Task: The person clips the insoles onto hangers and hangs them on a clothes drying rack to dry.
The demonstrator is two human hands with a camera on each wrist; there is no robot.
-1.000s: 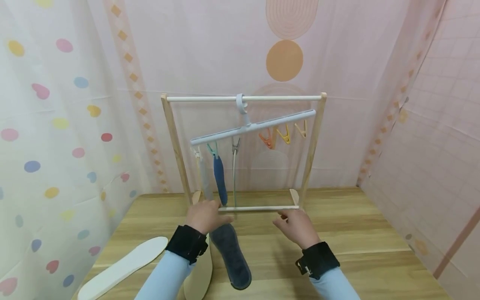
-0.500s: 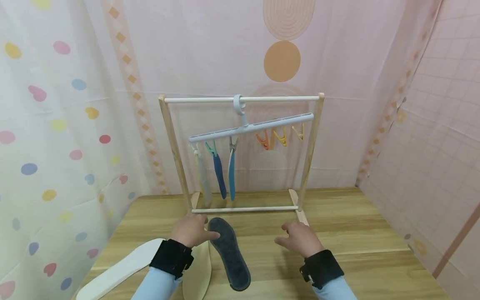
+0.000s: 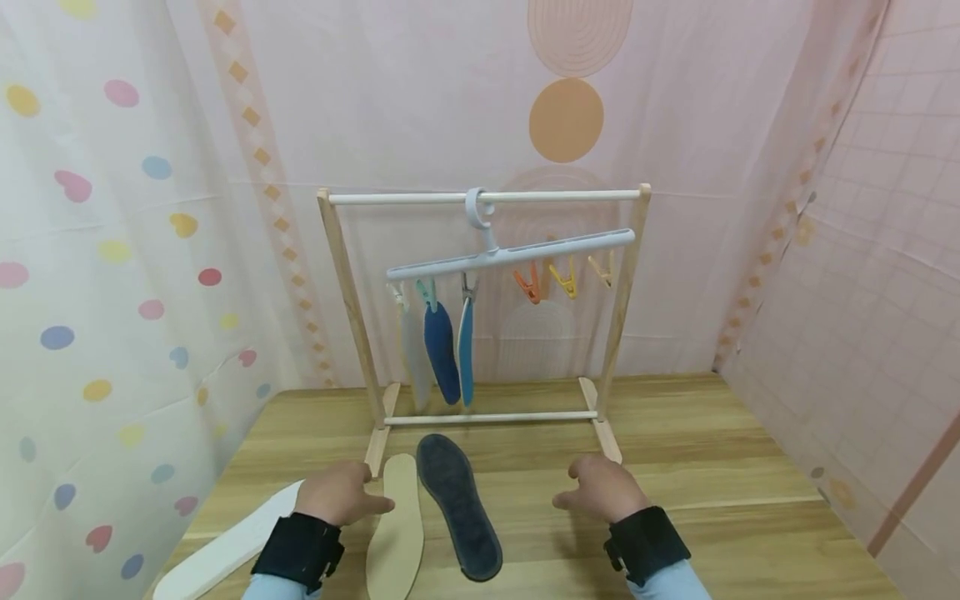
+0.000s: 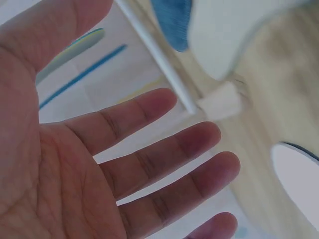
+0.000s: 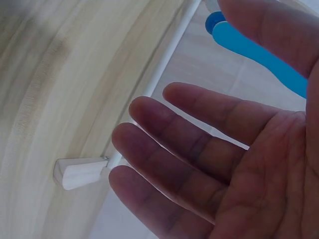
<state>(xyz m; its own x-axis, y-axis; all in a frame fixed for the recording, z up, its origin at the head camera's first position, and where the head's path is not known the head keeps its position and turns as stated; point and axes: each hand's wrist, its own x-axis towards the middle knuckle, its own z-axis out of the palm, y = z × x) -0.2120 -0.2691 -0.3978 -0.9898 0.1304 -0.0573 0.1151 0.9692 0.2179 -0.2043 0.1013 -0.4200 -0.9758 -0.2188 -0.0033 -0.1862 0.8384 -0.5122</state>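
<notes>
My left hand (image 3: 337,493) holds nothing, its fingers spread, above the white insole (image 3: 228,546) and beside the beige insole (image 3: 397,533). To the right of the beige one lies a dark grey insole (image 3: 459,508) on the table. My right hand (image 3: 606,490) hovers over the table by the rack's right foot, with nothing in its relaxed fingers. From a pale blue hanger (image 3: 525,250) hang three insoles: a whitish one (image 3: 417,358), a dark blue one (image 3: 442,354) and a light blue one (image 3: 467,354). Each is held at its top by a clip.
A wooden rack (image 3: 347,308) with white rods carries the hanger, which tilts lower on the left. Orange (image 3: 529,285), yellow (image 3: 565,279) and pale yellow (image 3: 602,268) clips hang on its right side. Patterned curtains (image 3: 420,100) enclose the wooden table (image 3: 690,433).
My left hand has moved back and left, away from the hanging insoles, uncovering the beige one. My right hand has come slightly nearer. The hanger has swayed and the hanging insoles have turned.
</notes>
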